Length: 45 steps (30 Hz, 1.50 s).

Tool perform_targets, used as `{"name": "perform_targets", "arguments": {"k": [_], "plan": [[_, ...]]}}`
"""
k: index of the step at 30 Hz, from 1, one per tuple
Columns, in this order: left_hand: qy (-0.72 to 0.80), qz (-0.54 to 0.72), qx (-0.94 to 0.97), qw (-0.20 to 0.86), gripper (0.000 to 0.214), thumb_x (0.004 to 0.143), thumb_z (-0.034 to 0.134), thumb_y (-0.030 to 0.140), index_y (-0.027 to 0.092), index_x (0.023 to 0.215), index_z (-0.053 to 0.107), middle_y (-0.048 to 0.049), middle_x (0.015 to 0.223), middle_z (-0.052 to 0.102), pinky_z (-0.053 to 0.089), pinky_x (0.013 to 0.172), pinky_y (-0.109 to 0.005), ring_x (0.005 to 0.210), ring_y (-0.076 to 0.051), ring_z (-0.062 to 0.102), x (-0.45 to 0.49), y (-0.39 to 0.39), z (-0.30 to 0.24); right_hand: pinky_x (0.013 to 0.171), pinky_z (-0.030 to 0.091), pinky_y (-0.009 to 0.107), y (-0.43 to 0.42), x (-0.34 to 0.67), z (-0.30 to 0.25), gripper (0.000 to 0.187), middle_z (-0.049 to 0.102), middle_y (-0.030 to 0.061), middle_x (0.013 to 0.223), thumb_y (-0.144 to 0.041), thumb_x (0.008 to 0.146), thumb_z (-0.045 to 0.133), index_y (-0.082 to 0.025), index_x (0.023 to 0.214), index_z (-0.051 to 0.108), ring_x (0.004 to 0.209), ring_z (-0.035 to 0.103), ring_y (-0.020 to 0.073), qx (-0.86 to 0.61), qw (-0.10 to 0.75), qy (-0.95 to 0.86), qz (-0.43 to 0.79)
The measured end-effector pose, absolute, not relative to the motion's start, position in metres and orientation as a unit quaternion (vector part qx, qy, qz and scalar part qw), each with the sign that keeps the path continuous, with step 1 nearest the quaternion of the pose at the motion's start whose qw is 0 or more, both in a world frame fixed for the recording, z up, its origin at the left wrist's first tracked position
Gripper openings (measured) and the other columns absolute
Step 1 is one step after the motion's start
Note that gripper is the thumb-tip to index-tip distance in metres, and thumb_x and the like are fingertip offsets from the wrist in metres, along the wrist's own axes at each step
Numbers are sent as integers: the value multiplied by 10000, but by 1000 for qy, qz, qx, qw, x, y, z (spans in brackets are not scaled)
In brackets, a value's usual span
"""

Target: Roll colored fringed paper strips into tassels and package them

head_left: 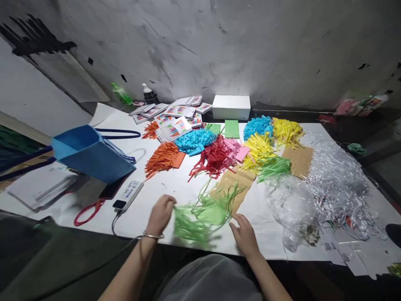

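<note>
A bundle of light green fringed paper strips [197,219] lies at the near edge of the white table [175,188], partly on a brown paper bag [232,184]. My left hand [161,215] is closed on the bundle's left end; a metal bangle circles that wrist. My right hand [244,235] rests beside the bundle's right end, fingers bent and touching the table; whether it grips any strips is unclear. The bundle is blurred by motion.
Piles of orange [163,159], blue [194,141], red [216,159], yellow [260,148] and green [274,167] fringed paper fill the middle. Clear plastic wrappers [332,188] heap at right. A blue bag [90,152], power strip [130,194], white box [231,107] and printed packets [175,121] stand left and back.
</note>
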<state>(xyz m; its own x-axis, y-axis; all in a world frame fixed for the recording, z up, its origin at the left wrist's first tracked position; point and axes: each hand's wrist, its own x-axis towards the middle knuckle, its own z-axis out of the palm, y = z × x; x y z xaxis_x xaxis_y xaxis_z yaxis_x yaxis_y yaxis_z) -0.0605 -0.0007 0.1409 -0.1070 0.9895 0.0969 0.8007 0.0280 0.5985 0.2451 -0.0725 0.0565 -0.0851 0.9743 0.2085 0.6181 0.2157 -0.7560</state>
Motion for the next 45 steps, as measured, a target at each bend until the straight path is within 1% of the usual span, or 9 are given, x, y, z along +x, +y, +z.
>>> {"name": "perform_targets", "arguments": {"k": [5, 11, 14, 22, 28, 33, 39, 42, 45], "plan": [[763, 197, 614, -35, 224, 759, 470, 202, 156, 865, 663, -135, 1060, 589, 364, 966, -498, 1072, -315, 505, -143, 34, 136, 1028, 432, 442, -64, 194, 5, 461, 590, 117, 1250, -44, 792, 463, -167, 1223, 570, 1190, 518, 247, -480, 261, -824, 148], [394, 153, 873, 242, 340, 852, 426, 139, 205, 1136, 600, -85, 1135, 630, 431, 953, -339, 1064, -184, 561, -46, 6, 55, 1052, 409, 481, -61, 160, -24, 464, 557, 141, 1303, -30, 815, 435, -131, 1252, 558, 1264, 456, 257, -516, 241, -820, 57], [343, 121, 902, 230, 367, 886, 487, 247, 231, 1250, 524, -84, 1307, 556, 295, 1070, -476, 1223, -234, 466, -8, -3, 14, 1040, 432, 473, -70, 158, -29, 441, 548, 134, 1317, -57, 864, 408, -133, 1280, 530, 1279, 445, 254, -524, 234, -817, 46], [583, 165, 791, 89, 294, 898, 462, 235, 138, 1140, 598, -203, 1280, 539, 265, 1016, -589, 1213, -333, 456, -66, 73, 17, 976, 482, 482, -90, 157, -29, 366, 562, 136, 1297, -133, 911, 440, -155, 1263, 534, 1211, 514, 283, -558, 242, -794, 17], [297, 114, 932, 174, 459, 813, 607, 347, 243, 1253, 531, -106, 1279, 568, 202, 1093, -501, 1238, -275, 446, -51, 22, 17, 955, 480, 477, -80, 144, -13, 284, 653, 109, 1101, -119, 914, 397, -188, 1076, 620, 1089, 589, 237, -562, 307, -765, 66], [356, 114, 907, 194, 354, 885, 519, 159, 219, 1233, 536, -86, 1191, 629, 351, 976, -407, 1113, -222, 528, -43, -16, -5, 1048, 373, 505, -70, 127, -11, 348, 519, 124, 1342, -276, 925, 458, -193, 1257, 523, 1270, 445, 266, -550, 248, -791, 100], [392, 131, 893, 180, 252, 896, 518, 168, 251, 1111, 621, -56, 1183, 644, 331, 959, -419, 1090, -225, 532, -59, -19, -5, 996, 183, 718, -69, 151, -18, 526, 376, 251, 1423, -465, 950, 365, -136, 1355, 427, 1348, 284, 392, -759, 278, -588, -31], [407, 136, 885, 180, 267, 891, 510, 142, 258, 1103, 625, -47, 1190, 645, 293, 985, -433, 1106, -225, 529, -57, -25, -4, 1047, 242, 631, -76, 160, -10, 547, 328, 217, 1464, -407, 923, 458, -141, 1392, 371, 1373, 251, 353, -698, 289, -654, -24], [403, 140, 886, 181, 279, 883, 506, 128, 263, 1095, 626, -42, 1179, 653, 254, 1008, -445, 1113, -225, 525, -53, -31, -2, 1084, 306, 521, -80, 154, -4, 523, 452, 148, 1403, -216, 876, 494, -156, 1384, 387, 1333, 358, 283, -554, 237, -796, 55]]}}
